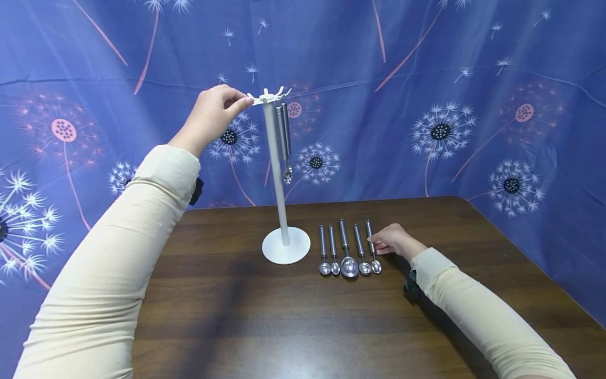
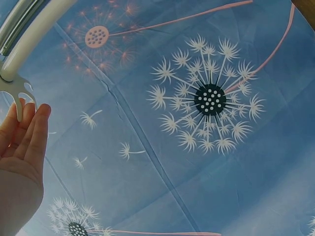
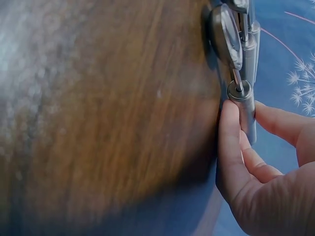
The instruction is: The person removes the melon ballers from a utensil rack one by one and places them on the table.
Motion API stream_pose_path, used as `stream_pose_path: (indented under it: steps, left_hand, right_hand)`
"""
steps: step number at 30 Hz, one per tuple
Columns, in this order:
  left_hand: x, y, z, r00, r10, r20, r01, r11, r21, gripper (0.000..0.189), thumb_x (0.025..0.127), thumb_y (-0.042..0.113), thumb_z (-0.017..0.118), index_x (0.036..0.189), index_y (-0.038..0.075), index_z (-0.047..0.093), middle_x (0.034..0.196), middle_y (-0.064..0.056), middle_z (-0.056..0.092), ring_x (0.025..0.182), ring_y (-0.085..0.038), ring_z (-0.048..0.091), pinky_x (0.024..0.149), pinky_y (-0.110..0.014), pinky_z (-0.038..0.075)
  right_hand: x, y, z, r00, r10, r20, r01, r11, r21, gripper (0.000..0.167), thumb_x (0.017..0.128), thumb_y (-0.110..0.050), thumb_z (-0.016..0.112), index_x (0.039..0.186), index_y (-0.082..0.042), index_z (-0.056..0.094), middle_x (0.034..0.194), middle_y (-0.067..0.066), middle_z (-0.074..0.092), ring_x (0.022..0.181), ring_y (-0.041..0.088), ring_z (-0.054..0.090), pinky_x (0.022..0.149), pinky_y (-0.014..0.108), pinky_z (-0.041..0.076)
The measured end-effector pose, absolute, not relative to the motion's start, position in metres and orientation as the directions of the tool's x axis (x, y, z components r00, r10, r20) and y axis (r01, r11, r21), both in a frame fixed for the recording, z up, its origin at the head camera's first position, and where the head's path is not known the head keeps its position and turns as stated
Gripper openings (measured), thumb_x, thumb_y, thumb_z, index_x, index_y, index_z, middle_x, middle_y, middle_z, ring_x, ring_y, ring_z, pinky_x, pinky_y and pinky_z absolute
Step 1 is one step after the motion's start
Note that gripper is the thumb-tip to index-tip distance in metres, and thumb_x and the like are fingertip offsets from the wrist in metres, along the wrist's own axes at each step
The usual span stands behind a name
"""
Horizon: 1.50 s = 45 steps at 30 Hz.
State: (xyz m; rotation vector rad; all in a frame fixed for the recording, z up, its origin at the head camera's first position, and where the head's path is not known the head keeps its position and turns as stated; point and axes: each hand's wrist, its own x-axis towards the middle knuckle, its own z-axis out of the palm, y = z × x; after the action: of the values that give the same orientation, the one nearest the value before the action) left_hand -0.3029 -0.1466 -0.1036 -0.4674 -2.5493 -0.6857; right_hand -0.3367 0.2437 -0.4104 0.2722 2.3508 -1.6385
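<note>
My left hand (image 1: 216,113) pinches a hook at the left of the white stand's top ring (image 1: 268,97); the left wrist view shows those fingers (image 2: 37,132) beside the curved hook (image 2: 19,101). From the stand's right side hang metal utensils (image 1: 284,134), partly overlapping. On the table, several steel scoops with round handles lie in a row, the middle scoop (image 1: 349,267) the largest. My right hand (image 1: 393,240) holds the handle of the rightmost small scoop (image 1: 376,266) between thumb and fingers; the right wrist view shows this handle (image 3: 243,110) between them.
The stand's post (image 1: 279,179) rises from a round white base (image 1: 286,255), left of the scoops. Under everything is a brown wooden table (image 1: 293,326). A blue cloth (image 1: 360,131) with dandelion prints hangs behind the table and along its right side.
</note>
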Motion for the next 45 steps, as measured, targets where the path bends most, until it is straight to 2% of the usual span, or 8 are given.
stream_pose_path:
  steps: [6, 23, 26, 30, 33, 45]
  left_hand:
    - [-0.303, -0.145, -0.104, -0.841, 0.196, 0.504, 0.422, 0.822, 0.383, 0.047, 0.1, 0.043, 0.048, 0.127, 0.007, 0.063, 0.126, -0.01, 0.058, 0.11, -0.023, 0.052, 0.1, -0.038, 0.044]
    - [-0.302, -0.143, -0.104, -0.837, 0.198, 0.511, 0.426, 0.821, 0.38, 0.046, 0.101, 0.042, 0.048, 0.127, 0.007, 0.063, 0.125, -0.01, 0.058, 0.109, -0.023, 0.052, 0.099, -0.038, 0.043]
    - [-0.302, -0.143, -0.104, -0.838, 0.199, 0.509, 0.425, 0.823, 0.377, 0.047, 0.101, 0.042, 0.047, 0.127, 0.007, 0.063, 0.126, -0.01, 0.058, 0.11, -0.023, 0.052, 0.098, -0.038, 0.044]
    - [-0.302, -0.144, -0.104, -0.839, 0.194, 0.509, 0.419, 0.827, 0.375, 0.047, 0.101, 0.043, 0.047, 0.128, 0.007, 0.063, 0.127, -0.01, 0.058, 0.111, -0.023, 0.053, 0.099, -0.038, 0.044]
    - [-0.301, -0.145, -0.103, -0.835, 0.193, 0.514, 0.422, 0.826, 0.374, 0.047, 0.101, 0.042, 0.047, 0.128, 0.007, 0.063, 0.127, -0.01, 0.058, 0.111, -0.023, 0.053, 0.1, -0.039, 0.044]
    - [-0.3, -0.145, -0.104, -0.826, 0.199, 0.528, 0.429, 0.83, 0.358, 0.047, 0.101, 0.042, 0.046, 0.128, 0.007, 0.063, 0.126, -0.011, 0.059, 0.11, -0.024, 0.053, 0.099, -0.039, 0.043]
  right_hand:
    - [-0.334, 0.244, -0.41, -0.943, 0.011, -0.334, 0.315, 0.365, -0.876, 0.021, 0.086, -0.002, 0.069, 0.097, 0.005, 0.052, 0.071, 0.003, 0.058, 0.06, 0.012, 0.059, 0.062, 0.028, 0.06]
    - [-0.335, 0.242, -0.412, -0.933, 0.04, -0.357, 0.346, 0.368, -0.863, 0.02, 0.085, -0.003, 0.072, 0.093, 0.003, 0.053, 0.064, 0.002, 0.057, 0.054, 0.01, 0.058, 0.059, 0.026, 0.06]
    - [-0.335, 0.242, -0.409, -0.93, 0.043, -0.366, 0.355, 0.363, -0.861, 0.022, 0.086, -0.004, 0.071, 0.097, 0.005, 0.054, 0.063, 0.001, 0.058, 0.053, 0.01, 0.058, 0.06, 0.027, 0.06]
    - [-0.335, 0.244, -0.406, -0.926, 0.027, -0.376, 0.361, 0.346, -0.866, 0.036, 0.088, -0.007, 0.07, 0.111, 0.01, 0.049, 0.064, 0.0, 0.06, 0.054, 0.009, 0.059, 0.062, 0.028, 0.061]
    - [-0.335, 0.245, -0.404, -0.925, 0.024, -0.38, 0.366, 0.338, -0.867, 0.041, 0.089, -0.008, 0.069, 0.116, 0.011, 0.045, 0.064, 0.0, 0.06, 0.054, 0.01, 0.059, 0.063, 0.028, 0.061]
    - [-0.335, 0.252, -0.396, -0.944, 0.03, -0.328, 0.322, 0.304, -0.897, 0.017, 0.09, -0.008, 0.067, 0.093, 0.003, 0.054, 0.06, -0.001, 0.06, 0.053, 0.009, 0.061, 0.063, 0.027, 0.06]
